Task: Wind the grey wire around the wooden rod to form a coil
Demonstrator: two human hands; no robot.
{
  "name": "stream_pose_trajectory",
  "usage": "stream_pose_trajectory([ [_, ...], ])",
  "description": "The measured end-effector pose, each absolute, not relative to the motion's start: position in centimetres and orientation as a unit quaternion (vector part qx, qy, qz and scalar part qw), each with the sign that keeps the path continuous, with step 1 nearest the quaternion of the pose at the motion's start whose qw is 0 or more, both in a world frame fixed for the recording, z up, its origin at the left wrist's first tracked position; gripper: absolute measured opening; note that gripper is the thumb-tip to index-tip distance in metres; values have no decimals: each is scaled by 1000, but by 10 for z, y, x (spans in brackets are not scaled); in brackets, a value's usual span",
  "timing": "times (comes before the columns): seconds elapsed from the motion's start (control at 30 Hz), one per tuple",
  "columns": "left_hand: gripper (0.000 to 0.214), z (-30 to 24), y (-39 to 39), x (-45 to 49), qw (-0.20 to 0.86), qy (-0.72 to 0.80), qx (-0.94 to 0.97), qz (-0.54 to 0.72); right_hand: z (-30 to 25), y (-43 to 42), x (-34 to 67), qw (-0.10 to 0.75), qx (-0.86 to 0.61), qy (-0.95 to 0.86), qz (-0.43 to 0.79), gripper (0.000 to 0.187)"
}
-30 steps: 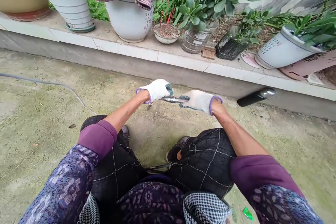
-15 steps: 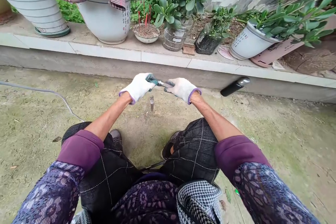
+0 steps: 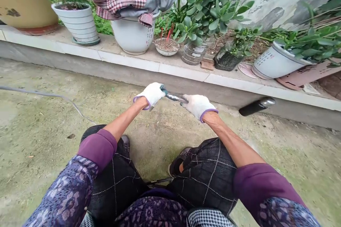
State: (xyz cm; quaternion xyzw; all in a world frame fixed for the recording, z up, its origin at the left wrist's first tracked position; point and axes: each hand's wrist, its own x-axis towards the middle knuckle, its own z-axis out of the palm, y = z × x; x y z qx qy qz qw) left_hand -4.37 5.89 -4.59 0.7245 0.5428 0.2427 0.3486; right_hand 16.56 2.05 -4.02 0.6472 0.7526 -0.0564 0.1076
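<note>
My left hand point(image 3: 153, 94), in a white glove with a green palm, closes around the left end of a shiny metal rod point(image 3: 174, 96). At the other end my right hand point(image 3: 196, 105), gloved the same way, grips it too. The rod runs nearly level between the hands, dipping slightly to the right. Its ends are hidden in the gloves, so its exact kind cannot be made out. Both hands are held out in front of my knees, before the low ledge.
A black bottle-like cylinder point(image 3: 257, 106) with a silver end is by the ledge's foot. Along the tiled ledge point(image 3: 183, 72) stand several potted plants, a bowl with red sticks point(image 3: 167, 48) and a brush point(image 3: 207, 64). A grey hose point(image 3: 53, 94) lies on the ground at left.
The view has turned left, so the scene sits further right and lower. Both hands keep hold of the rod, and more of it shows between them. The small upright metal piece below them no longer shows.
</note>
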Motion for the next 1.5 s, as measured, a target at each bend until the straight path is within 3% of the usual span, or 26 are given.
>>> stream_pose_trajectory([
  [0.17, 11, -48, 42, -33, 512, 526, 625, 267, -44, 30, 167, 57, 655, 748, -90, 35],
  [0.4, 5, -46, 42, -31, 621, 477, 535, 318, -42, 28, 167, -201, 652, 599, -420, 24],
  [0.57, 9, -48, 45, -38, 618, 476, 538, 319, -37, 15, 159, -242, 619, 549, -507, 27],
  [0.77, 24, -35, 36, -45, 685, 394, 535, 299, -33, 2, 178, -233, 427, 510, -709, 43],
  [0.9, 21, -29, 29, -42, 672, 398, 525, 338, -36, 2, 178, -231, 426, 542, -687, 44],
  [1.1, 26, -39, 36, -26, 645, 468, 451, 402, -45, 16, 155, -316, 595, 682, -285, 29],
  [1.17, 24, -40, 39, -25, 662, 448, 454, 393, -44, 17, 153, -335, 590, 697, -232, 27],
  [1.37, 11, -29, 41, -38, 655, 404, 538, 342, -33, 5, 152, -350, 576, 558, -484, 28],
  [1.5, 5, -22, 36, -43, 622, 430, 567, 326, -30, 0, 155, -392, 531, 504, -557, 35],
])
